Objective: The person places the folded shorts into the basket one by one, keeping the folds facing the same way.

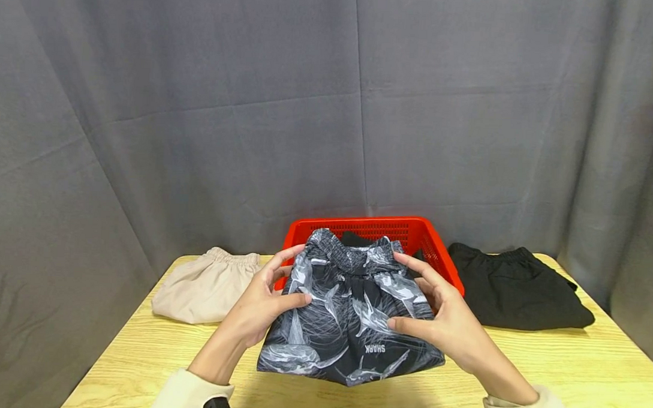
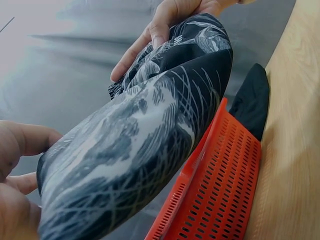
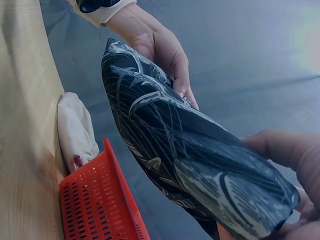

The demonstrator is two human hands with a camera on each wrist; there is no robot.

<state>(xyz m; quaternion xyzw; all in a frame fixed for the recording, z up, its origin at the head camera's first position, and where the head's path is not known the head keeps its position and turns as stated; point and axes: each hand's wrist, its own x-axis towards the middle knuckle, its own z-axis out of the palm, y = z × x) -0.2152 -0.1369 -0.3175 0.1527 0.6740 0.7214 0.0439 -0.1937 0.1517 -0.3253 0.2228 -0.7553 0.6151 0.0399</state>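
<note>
A pair of black shorts [image 1: 349, 325] with grey-white shark prints and a gathered elastic waistband is held up in front of the red basket, folded, with the waistband at the far end. My left hand [image 1: 264, 301] grips its left side, thumb on the upper face and fingers beneath. On the opposite side, my right hand [image 1: 446, 319] holds it the same way. Both wrist views show the folded cloth stretching between the two hands, above the table.
Behind the shorts stands a red perforated basket [image 1: 440, 256] with dark cloth inside. Beige shorts [image 1: 205, 287] lie on the wooden table [image 1: 580, 375] at the left, and folded black shorts [image 1: 523, 292] at the right. A grey curtain [image 1: 330, 108] hangs along the back.
</note>
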